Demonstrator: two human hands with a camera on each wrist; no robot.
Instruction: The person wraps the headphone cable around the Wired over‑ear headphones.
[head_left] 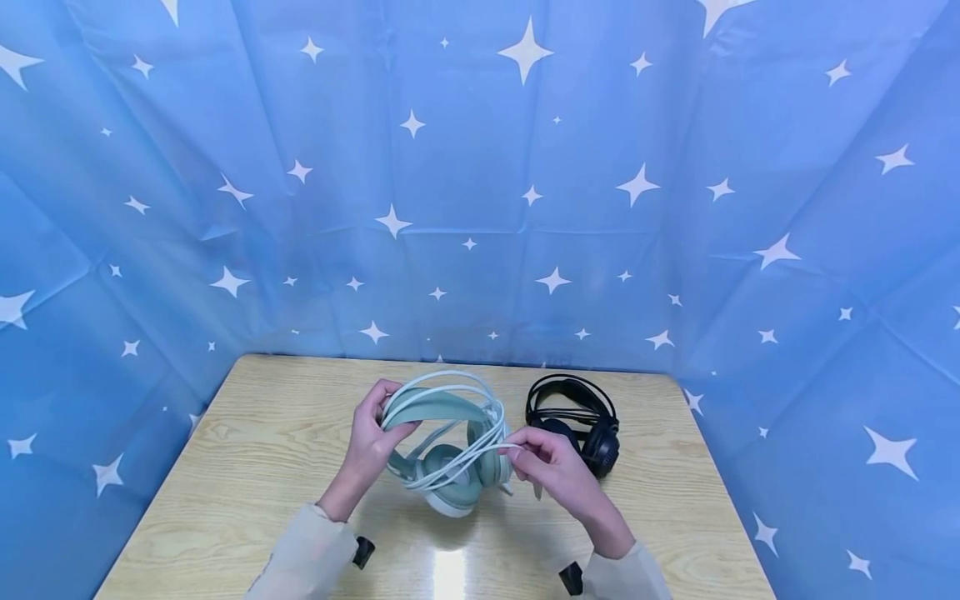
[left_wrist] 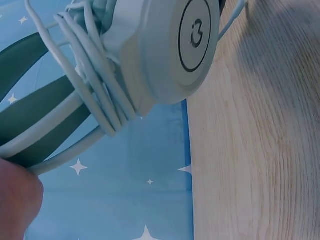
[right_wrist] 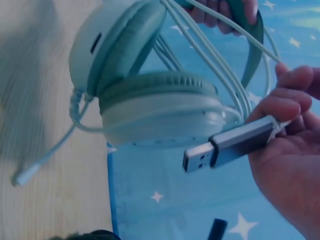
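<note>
A pale green and white headset is held up over the table, its ear cups hanging down. My left hand grips the headband at its left side. Several turns of its pale cable are wrapped around the headband and ear cups. My right hand, at the headset's right, pinches the cable close to its end. From that hand's palm side juts a silver and dark USB plug, clearest in the right wrist view. A thin microphone boom sticks out from one ear cup.
Behind my right hand, a black headset with its own dark cable lies on the wooden table. A blue curtain with white stars surrounds the table's back and sides.
</note>
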